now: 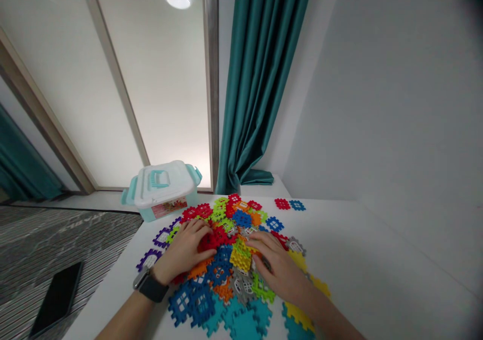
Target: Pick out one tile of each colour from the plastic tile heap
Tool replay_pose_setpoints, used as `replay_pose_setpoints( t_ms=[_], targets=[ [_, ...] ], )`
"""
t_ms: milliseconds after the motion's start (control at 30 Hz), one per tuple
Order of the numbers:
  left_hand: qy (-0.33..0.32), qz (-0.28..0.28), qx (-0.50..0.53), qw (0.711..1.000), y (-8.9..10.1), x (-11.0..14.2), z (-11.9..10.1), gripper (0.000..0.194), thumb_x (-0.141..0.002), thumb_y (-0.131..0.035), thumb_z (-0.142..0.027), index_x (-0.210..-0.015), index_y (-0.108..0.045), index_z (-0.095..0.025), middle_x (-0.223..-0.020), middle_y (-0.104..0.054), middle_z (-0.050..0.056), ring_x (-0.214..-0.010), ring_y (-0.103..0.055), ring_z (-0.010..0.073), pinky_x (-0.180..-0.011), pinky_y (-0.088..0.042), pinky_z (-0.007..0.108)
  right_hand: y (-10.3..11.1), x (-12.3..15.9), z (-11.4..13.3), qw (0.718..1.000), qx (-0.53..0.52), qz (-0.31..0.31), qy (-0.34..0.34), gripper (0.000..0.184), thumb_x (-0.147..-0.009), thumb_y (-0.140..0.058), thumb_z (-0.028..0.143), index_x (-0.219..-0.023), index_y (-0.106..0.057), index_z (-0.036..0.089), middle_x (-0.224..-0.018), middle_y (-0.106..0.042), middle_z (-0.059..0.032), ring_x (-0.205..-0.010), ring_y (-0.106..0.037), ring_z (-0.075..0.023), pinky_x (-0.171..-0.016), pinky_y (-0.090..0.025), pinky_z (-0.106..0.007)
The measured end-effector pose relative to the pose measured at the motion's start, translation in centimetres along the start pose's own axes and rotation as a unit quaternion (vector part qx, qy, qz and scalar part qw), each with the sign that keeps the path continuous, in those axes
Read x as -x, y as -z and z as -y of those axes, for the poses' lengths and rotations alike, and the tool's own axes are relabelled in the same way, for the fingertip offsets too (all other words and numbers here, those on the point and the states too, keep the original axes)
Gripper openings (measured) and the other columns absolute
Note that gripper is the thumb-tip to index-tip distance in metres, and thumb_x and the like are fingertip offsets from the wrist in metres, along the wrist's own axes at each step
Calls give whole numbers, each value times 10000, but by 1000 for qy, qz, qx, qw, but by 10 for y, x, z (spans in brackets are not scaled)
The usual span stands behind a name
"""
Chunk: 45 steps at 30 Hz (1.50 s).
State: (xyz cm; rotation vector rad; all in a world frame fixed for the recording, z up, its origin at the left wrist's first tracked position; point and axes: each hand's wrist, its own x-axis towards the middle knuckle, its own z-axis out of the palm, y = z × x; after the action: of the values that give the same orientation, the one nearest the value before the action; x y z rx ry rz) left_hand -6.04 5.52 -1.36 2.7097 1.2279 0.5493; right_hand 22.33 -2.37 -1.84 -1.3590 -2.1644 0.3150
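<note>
A heap of interlocking plastic tiles with notched edges spreads over the white table. My left hand, wearing a watch, lies over the left side of the heap. Its thumb and fingers are apart around some red tiles, touching the pile, and its fingertips are partly hidden. On the right side rests my right hand, fingers stretched out and spread beside a stack of yellow tiles. Nearer to me lie dark blue tiles, grey tiles and large teal tiles.
A lidded clear box with turquoise handles stands at the table's far left corner. Purple tiles lie along the left edge. One loose blue tile sits far right. A black flat device is down on the left, and a teal curtain hangs behind.
</note>
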Motion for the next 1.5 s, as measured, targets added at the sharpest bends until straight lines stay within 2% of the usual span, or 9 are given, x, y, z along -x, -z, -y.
replay_pose_setpoints(
  t_ms=[200, 300, 500, 600, 767, 967, 1200, 1300, 1500],
  targets=[
    [17, -13, 14, 1000, -1, -3, -9, 61, -887, -653, -231, -938, -621, -236, -1070, -674, 37, -1088, -586, 283, -1038, -408, 517, 1, 0, 2, 1000, -1, -12, 4, 382, -952, -478, 142, -1274, -652, 252, -1373, -609, -95, -1317, -523, -268, -1142, -427, -507],
    [14, -16, 31, 999, -1, -3, -9, 81, -889, -605, -172, -936, -613, -238, -1058, -675, 33, -1057, -592, 271, -998, -438, 495, 1, 0, 3, 1000, 4, -13, 3, 372, -952, -484, 146, -1263, -659, 252, -1371, -612, -96, -1317, -527, -273, -1144, -425, -514],
    [-9, -25, 13, 1000, -6, -2, -3, 24, -910, -628, -240, -934, -634, -240, -1086, -667, 42, -1068, -587, 273, -1007, -444, 492, 0, 0, 2, 1000, 0, -17, 7, 367, -952, -495, 151, -1264, -654, 262, -1364, -617, -93, -1309, -538, -273, -1134, -438, -514],
    [-7, -35, 5, 999, -8, -2, -1, 91, -892, -675, -286, -945, -622, -234, -1140, -657, 49, -1110, -571, 284, -1019, -442, 497, 0, 1, 2, 1000, 2, -18, 7, 370, -948, -499, 147, -1265, -653, 262, -1364, -617, -91, -1311, -536, -271, -1133, -440, -510],
    [13, -16, 30, 999, -3, -2, -3, 87, -895, -661, -236, -949, -592, -239, -1109, -669, 36, -1099, -583, 283, -991, -450, 495, 0, 0, 4, 1000, 7, -14, 7, 360, -945, -490, 138, -1244, -662, 243, -1358, -621, -103, -1305, -543, -275, -1129, -447, -513],
    [-1, -51, 49, 998, -3, -3, -11, 119, -872, -605, -172, -964, -576, -242, -1079, -678, 42, -1070, -603, 271, -1002, -453, 483, 0, 1, 5, 999, -2, -28, 20, 364, -942, -485, 134, -1241, -658, 249, -1334, -632, -99, -1291, -552, -267, -1133, -444, -496],
    [-19, -11, 51, 998, 2, -2, -18, 143, -896, -617, -220, -1035, -617, -253, -1127, -686, 50, -1120, -596, 277, -1045, -430, 488, 0, 1, 3, 1000, -3, -10, 21, 351, -945, -482, 142, -1235, -648, 249, -1322, -630, -92, -1283, -544, -262, -1130, -444, -472],
    [-34, 26, 74, 996, 9, 0, -17, 303, -839, -723, -267, -1119, -608, -262, -1224, -658, 53, -1193, -562, 299, -1066, -423, 495, -1, 1, 2, 1000, -6, -3, 26, 350, -939, -484, 140, -1232, -644, 245, -1313, -630, -92, -1274, -544, -260, -1123, -446, -472],
    [-32, 67, 99, 992, 11, 1, -15, 335, -817, -697, -126, -1106, -597, -263, -1196, -650, 36, -1169, -567, 268, -1051, -434, 463, 0, 1, 3, 1000, -4, 5, 26, 353, -934, -473, 128, -1227, -639, 233, -1318, -625, -101, -1270, -543, -265, -1125, -438, -495]
  ],
)
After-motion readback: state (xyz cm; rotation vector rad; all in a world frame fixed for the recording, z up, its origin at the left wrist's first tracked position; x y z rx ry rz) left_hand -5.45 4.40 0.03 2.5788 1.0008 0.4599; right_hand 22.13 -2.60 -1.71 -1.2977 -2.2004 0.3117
